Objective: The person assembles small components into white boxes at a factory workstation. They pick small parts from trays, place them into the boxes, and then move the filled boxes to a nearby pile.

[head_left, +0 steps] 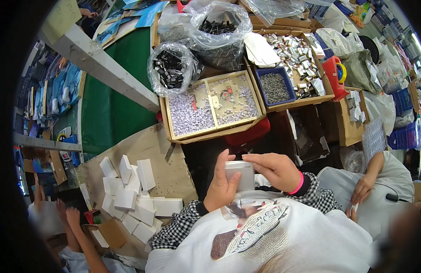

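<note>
Between my two hands, close to my chest, is a small white box (241, 175). My left hand (223, 185) grips it from the left side, with the thumb lying across its front face. My right hand (276, 170) has its fingers on the box's top and right edge, and a pink band circles that wrist. A loose heap of similar white boxes (125, 199) lies on the cardboard-covered tabletop (169, 182) to my left. Some boxes there lie flat, others lean on one another.
Ahead stands a two-part wooden tray (213, 103) of tiny parts. Beside it are a blue bin (282, 102) of small metal pieces and a carton (319, 98) of metallic parts. Plastic bags (190, 61) hold black pieces. Co-workers' hands show at right (363, 189) and lower left (73, 216).
</note>
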{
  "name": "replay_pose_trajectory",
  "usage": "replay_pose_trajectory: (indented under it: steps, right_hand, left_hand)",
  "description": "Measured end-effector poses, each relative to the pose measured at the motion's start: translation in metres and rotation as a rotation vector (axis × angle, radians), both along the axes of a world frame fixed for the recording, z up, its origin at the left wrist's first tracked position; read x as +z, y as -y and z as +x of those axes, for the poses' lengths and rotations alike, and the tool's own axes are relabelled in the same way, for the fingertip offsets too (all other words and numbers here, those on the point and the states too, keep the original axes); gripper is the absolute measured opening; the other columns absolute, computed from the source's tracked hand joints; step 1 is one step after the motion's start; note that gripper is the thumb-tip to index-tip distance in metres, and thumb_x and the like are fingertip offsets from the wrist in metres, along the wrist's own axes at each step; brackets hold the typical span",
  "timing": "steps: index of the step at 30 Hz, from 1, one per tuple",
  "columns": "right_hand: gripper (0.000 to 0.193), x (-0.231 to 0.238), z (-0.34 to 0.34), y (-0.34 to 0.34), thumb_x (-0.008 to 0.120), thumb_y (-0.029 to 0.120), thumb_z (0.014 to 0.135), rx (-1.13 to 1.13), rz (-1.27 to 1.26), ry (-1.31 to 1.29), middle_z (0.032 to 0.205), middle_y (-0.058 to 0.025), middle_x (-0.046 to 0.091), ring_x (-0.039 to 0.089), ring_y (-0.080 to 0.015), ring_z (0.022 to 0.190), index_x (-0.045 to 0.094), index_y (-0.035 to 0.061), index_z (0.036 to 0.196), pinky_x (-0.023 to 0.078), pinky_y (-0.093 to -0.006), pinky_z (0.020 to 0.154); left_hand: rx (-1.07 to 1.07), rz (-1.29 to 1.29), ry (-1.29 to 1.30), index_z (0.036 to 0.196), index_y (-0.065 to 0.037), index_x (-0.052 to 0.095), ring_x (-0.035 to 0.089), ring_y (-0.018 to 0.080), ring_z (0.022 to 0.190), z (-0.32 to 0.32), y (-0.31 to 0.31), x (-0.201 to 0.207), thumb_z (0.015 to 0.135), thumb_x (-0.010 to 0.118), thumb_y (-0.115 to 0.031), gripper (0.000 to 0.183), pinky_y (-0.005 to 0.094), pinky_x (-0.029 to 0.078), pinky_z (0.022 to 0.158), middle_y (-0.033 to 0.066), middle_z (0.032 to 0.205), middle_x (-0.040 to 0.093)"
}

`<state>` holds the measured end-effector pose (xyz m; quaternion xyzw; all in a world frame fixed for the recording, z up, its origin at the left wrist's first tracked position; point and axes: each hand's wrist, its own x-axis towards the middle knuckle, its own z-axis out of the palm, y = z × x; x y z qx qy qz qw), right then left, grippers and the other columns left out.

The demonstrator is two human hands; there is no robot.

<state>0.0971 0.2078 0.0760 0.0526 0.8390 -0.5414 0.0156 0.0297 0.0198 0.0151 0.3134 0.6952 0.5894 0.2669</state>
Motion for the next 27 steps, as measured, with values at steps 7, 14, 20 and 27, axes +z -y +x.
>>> replay_pose_trajectory:
  steps: [7, 14, 20, 27]
  right_hand:
    - [0.023, -0.015, 0.001, -0.002, 0.054, 0.012, 0.089, -0.164, -0.524, 0.125, 0.101, -0.0104, 0.065, 0.060, -0.0117, 0.091, 0.062, 0.0003, 0.108, 0.048, -0.0243, 0.079]
    - [0.022, -0.013, -0.001, 0.002, 0.056, 0.009, 0.086, -0.066, -0.128, -0.118, 0.103, -0.0118, 0.064, 0.062, -0.0209, 0.087, 0.063, 0.0013, 0.105, 0.048, -0.0280, 0.077]
    - [0.031, -0.012, -0.001, 0.007, 0.057, 0.006, 0.082, 0.038, 0.134, -0.215, 0.110, -0.0141, 0.061, 0.060, -0.0281, 0.095, 0.056, 0.0030, 0.114, 0.046, -0.0328, 0.081]
    - [0.029, -0.023, 0.007, 0.003, 0.059, 0.002, 0.081, -0.046, -0.159, -0.138, 0.112, -0.0147, 0.060, 0.059, -0.0233, 0.100, 0.056, -0.0003, 0.110, 0.046, -0.0308, 0.086]
  left_hand:
    - [-0.013, -0.062, -0.063, 0.141, -0.011, 0.008, 0.049, 0.0235, 0.104, 0.000, -0.004, 0.002, 0.081, 0.063, -0.008, 0.082, 0.0345, 0.042, 0.089, 0.0188, 0.125, 0.039]
    - [0.056, -0.026, -0.022, 0.138, -0.006, 0.020, 0.051, 0.0313, 0.104, 0.004, -0.002, -0.001, 0.074, 0.071, -0.017, 0.082, 0.0363, 0.044, 0.087, 0.0207, 0.120, 0.044]
    - [0.074, 0.010, 0.042, 0.138, -0.008, 0.018, 0.050, 0.0284, 0.106, 0.007, -0.003, -0.005, 0.073, 0.071, -0.011, 0.084, 0.0362, 0.043, 0.089, 0.0187, 0.121, 0.042]
    - [0.041, 0.233, 0.290, 0.136, -0.012, 0.022, 0.048, 0.0205, 0.109, 0.007, -0.006, 0.002, 0.084, 0.057, 0.000, 0.064, 0.0333, 0.040, 0.094, 0.0118, 0.126, 0.042]
